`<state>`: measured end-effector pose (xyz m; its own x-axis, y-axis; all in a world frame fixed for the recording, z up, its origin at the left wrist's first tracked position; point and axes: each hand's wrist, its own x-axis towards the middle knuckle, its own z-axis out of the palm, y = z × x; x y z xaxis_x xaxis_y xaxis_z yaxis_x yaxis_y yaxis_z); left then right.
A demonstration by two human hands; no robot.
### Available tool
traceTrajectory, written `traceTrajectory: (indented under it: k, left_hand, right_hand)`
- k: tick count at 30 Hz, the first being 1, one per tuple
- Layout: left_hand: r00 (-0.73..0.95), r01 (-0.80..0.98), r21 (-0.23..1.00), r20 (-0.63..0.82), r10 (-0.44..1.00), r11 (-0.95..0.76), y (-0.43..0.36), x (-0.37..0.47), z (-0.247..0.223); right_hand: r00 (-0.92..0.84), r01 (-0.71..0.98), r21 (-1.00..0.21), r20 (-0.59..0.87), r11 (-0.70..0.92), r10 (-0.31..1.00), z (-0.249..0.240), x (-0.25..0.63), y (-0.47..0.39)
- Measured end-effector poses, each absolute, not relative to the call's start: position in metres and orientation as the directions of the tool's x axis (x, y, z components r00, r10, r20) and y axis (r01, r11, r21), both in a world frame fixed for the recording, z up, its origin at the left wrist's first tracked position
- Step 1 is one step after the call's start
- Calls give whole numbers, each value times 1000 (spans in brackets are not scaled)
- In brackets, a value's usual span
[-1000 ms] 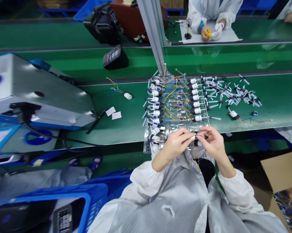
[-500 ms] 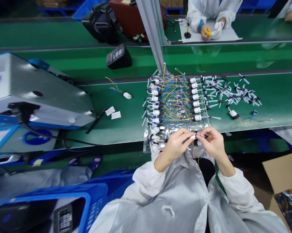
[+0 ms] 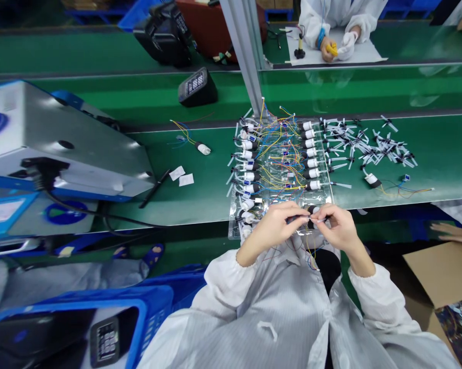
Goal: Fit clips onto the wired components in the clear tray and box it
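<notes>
Close together over the front edge of a clear plastic tray [image 3: 233,230], both hands are pinched. My left hand [image 3: 282,224] and my right hand [image 3: 336,225] meet at a small whitish piece [image 3: 311,219] with a dark part, mostly hidden by the fingertips. Thin coloured wires [image 3: 311,256] hang below the hands. Two columns of white-and-black cylindrical parts [image 3: 313,185] lie in the tray, with yellow, blue and red wires between them.
Black-and-white tube pieces [image 3: 392,148] are heaped right of the tray, near a single wired part [image 3: 371,180]. A metal machine [image 3: 81,148], black pen [image 3: 154,188] and white slips [image 3: 186,179] are left. A person's hand [image 3: 456,234] is at a cardboard box [image 3: 438,271].
The small piece between my fingertips has tilted slightly, and my left hand has shifted a little. Another person's hand has appeared at the right by the box. The black device on the far belt has moved right.
</notes>
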<state>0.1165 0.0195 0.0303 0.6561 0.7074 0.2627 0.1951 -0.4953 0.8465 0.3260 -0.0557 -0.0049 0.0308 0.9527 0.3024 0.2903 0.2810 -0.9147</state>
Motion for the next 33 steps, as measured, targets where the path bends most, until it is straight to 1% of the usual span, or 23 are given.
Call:
traceTrajectory:
  k: [4,8,14,18,20,22,24,26,27,29,31,32,33]
  left_hand:
    - [625,188,849,284,727,-493,17,119,28]
    - [609,169,814,357,708,-556,13,122,26]
    - [612,136,755,445,654,-641,16,123,21]
    - [576,119,729,502,645,-674,19,126,18]
    - [599,160,677,512,616,-718,20,128,16]
    - [659,233,593,487,574,-770,19,128,14]
    - [716,313,504,431,548,-805,19,127,11]
    - [743,387,435,375,554,-813,19,125,9]
    - [753,413,411,348,558,-813,20,123,9]
    - [761,430,398,323,562,-811,20,119,12]
    - [751,419,430,331,571,-800,18,115,19]
    - [730,415,459,346,589,-785,16,112,24]
    - [703,410,492,365,610,-768,14,110,29]
  right_hand:
    - [76,280,-913,329,297,941,-4,321,-56]
    - [83,279,-910,342,307,936,-1,320,-56]
    - [99,275,-928,287,251,953,2,319,-53]
    - [121,275,-927,296,254,948,7,321,-50]
    - [155,324,-912,313,251,937,10,324,-50]
    - [152,416,-877,328,241,932,12,328,-50]
    - [74,505,-830,317,239,946,15,333,-50]
    - [5,548,-802,287,238,958,16,341,-52]
    - [16,552,-802,283,228,959,15,346,-54]
    - [144,518,-834,303,189,942,13,361,-62]
    - [302,450,-883,292,134,907,7,377,-74]
    - [352,418,-903,261,98,899,4,384,-81]
    - [363,396,-916,213,56,907,-1,390,-90]
